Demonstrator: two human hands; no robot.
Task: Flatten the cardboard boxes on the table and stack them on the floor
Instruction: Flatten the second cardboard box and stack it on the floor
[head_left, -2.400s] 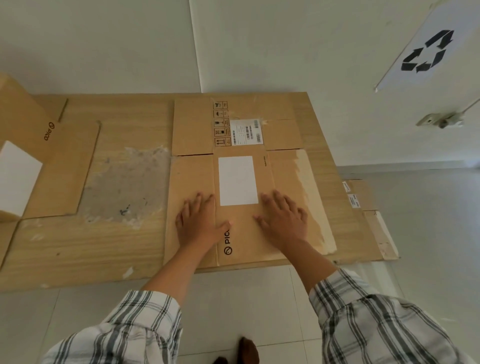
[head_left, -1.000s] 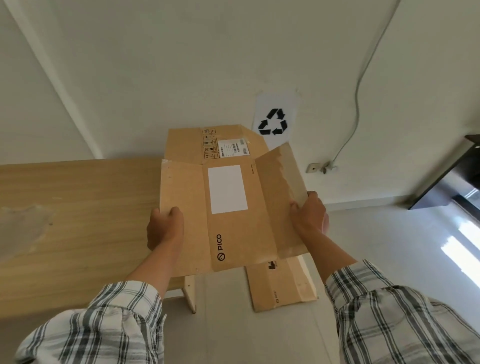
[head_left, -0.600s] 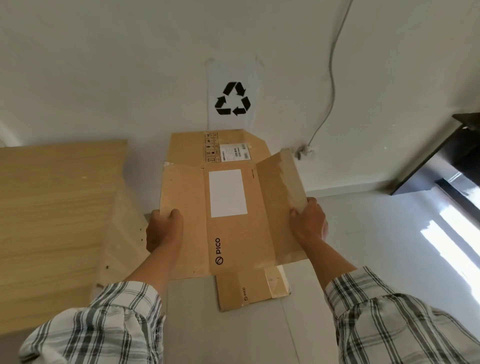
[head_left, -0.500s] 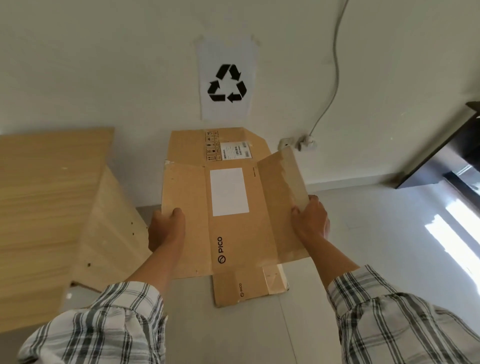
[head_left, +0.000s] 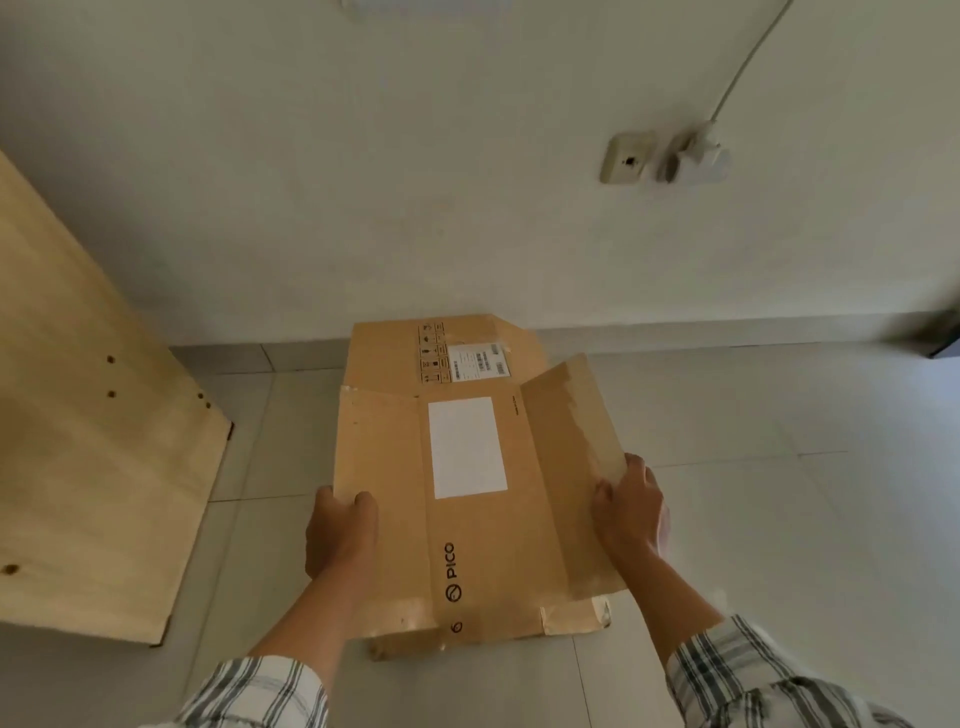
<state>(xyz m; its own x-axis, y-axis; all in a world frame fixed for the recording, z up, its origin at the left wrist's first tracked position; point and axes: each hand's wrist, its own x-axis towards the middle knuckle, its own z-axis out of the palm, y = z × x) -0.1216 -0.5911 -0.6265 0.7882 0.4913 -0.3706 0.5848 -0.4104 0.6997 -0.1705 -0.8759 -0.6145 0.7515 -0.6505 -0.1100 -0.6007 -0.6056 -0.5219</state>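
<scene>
Head view. A flattened cardboard box (head_left: 478, 499) is held over the tiled floor (head_left: 779, 519), printed face up, with a white label at its middle and "PICO" lettering along the centre panel. The left hand (head_left: 337, 530) clasps the box's left edge, thumb on top and the other fingers curled beneath it. The right hand (head_left: 631, 506) clasps the right flap, which is tilted upward from the main panel; its fingers are closed over the flap's edge. Directly below the held box, another flattened box (head_left: 571, 618) lies on the floor; only its near strip shows. Whether the two touch cannot be determined. The side panel of the worktop (head_left: 88, 441) stands to the left, well apart. A wall socket (head_left: 626, 156) with a plugged cable sits on the wall behind. Both forearms wear plaid sleeves.
</scene>
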